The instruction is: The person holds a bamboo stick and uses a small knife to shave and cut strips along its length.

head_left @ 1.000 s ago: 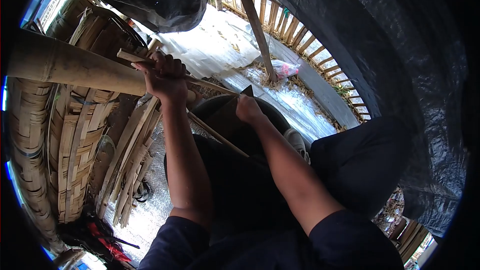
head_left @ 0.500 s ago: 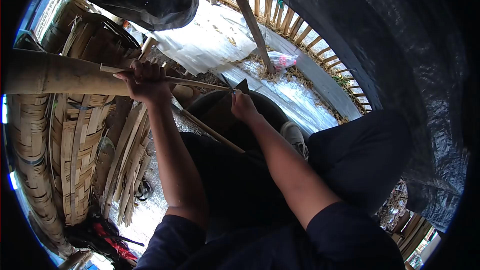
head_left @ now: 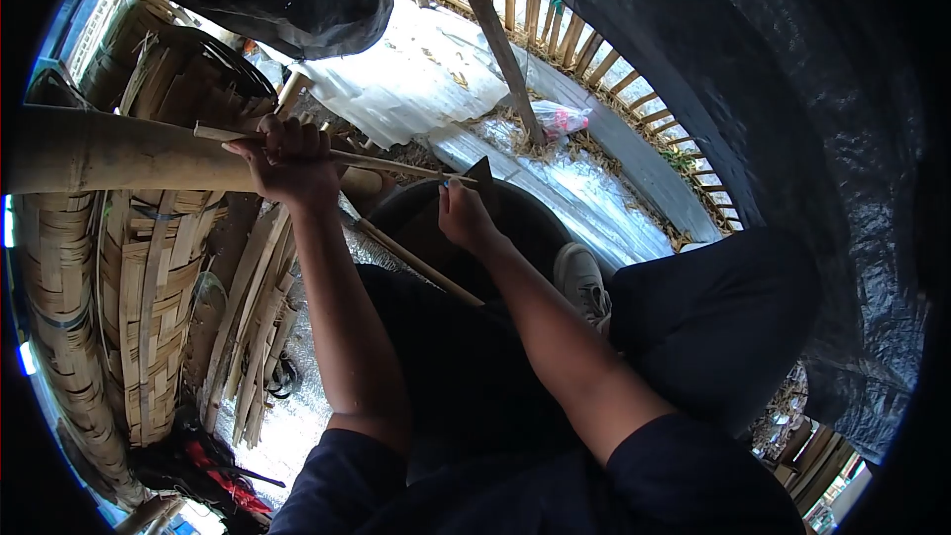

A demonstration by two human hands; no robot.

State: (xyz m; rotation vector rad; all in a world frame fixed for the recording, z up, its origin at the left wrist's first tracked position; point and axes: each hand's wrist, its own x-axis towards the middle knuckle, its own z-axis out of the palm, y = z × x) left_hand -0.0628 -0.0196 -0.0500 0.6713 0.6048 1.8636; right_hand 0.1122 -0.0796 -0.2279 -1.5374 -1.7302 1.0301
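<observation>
My left hand (head_left: 289, 163) is wrapped round a thin bamboo strip (head_left: 384, 164), over the thick bamboo pole (head_left: 139, 153) at the left. The strip slopes gently down to the right, towards my right hand (head_left: 465, 216). The fingers of my right hand are closed just below the strip's far end; what they hold is too small and dark to name. A dark pointed blade (head_left: 480, 173) shows just beyond those fingers. Beneath my hands is a dark round tub (head_left: 540, 213), and another bamboo stick (head_left: 421, 264) slants across its near side.
Woven bamboo baskets (head_left: 149, 307) and split bamboo strips (head_left: 243, 322) stand at the left. A wooden post (head_left: 495, 35) rises beyond the tub, near a plastic bag (head_left: 560, 118) and a slatted fence (head_left: 594, 64). Black sheeting (head_left: 792, 89) hangs at the right. A shoe (head_left: 581, 282) is beside the tub.
The view has shifted, and my left hand with the strip appears further left. My right hand has moved left and slightly down, away from the blade's tip.
</observation>
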